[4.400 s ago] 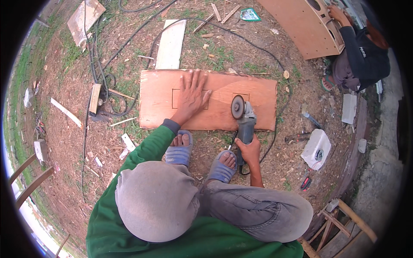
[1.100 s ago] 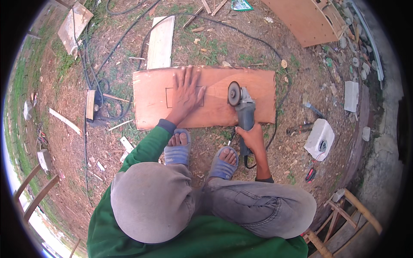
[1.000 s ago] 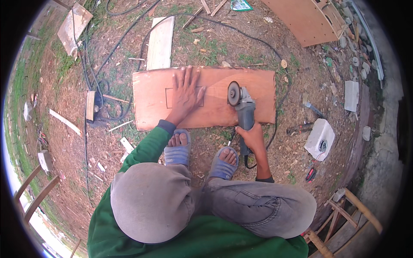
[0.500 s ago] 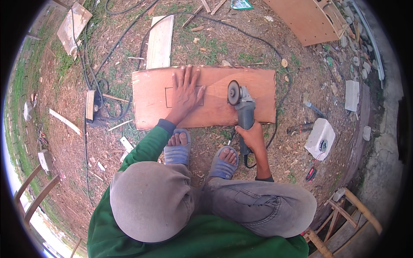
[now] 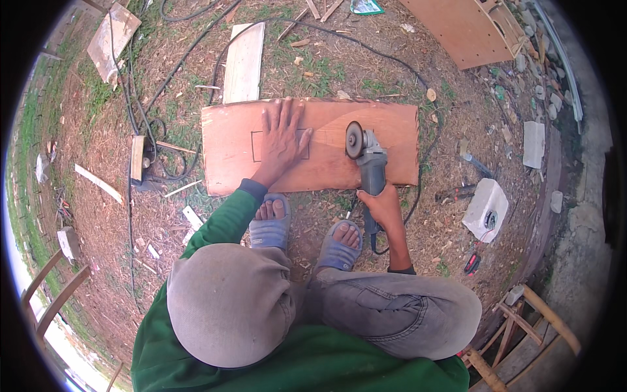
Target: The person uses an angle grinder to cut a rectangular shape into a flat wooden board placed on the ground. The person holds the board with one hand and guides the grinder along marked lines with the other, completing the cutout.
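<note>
A reddish-brown wooden board (image 5: 222, 147) lies flat on the ground across from my feet, with a dark rectangle drawn on its left half. My left hand (image 5: 282, 140) rests flat on the board with its fingers apart, covering part of that rectangle. My right hand (image 5: 382, 206) is wrapped round the grey body of an angle grinder (image 5: 373, 171). The grinder's head and round disc (image 5: 354, 140) are over the right half of the board, the disc tilted on edge. Whether the disc touches the wood or spins, I cannot tell.
A pale plank (image 5: 243, 65) lies beyond the board. Black cables (image 5: 192, 49) run over the grass and around the right side. A wooden block with a cord (image 5: 138, 160) sits left. At right are a white container (image 5: 485, 210), a red-and-black tool (image 5: 472, 264) and a wooden cabinet (image 5: 460, 32).
</note>
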A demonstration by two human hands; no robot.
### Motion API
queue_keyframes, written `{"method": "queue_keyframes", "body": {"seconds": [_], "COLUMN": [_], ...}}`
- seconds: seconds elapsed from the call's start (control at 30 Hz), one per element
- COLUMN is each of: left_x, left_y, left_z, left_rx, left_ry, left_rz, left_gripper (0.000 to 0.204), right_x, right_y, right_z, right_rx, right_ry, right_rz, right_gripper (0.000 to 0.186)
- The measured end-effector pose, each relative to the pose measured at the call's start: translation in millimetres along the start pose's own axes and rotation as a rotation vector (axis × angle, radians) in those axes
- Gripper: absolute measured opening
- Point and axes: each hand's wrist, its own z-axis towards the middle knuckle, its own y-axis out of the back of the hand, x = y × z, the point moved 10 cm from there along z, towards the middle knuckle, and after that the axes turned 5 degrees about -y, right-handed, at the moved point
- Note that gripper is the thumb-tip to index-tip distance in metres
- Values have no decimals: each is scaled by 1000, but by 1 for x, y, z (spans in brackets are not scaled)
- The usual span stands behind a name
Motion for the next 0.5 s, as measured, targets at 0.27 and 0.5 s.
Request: {"method": "queue_keyframes", "body": {"seconds": [0.27,0.5], "left_x": [0,0], "left_y": [1,0], "left_z": [0,1], "left_rx": [4,21], "left_ry": [-2,5], "left_rz": [8,14], "left_gripper": [75,74], "right_x": [-5,3], "right_y": [0,1], "right_z": [1,-6], "right_rx": [-60,-47], "right_ry": [30,1], "right_rz": [-52,-65], "right_gripper": [62,72]}}
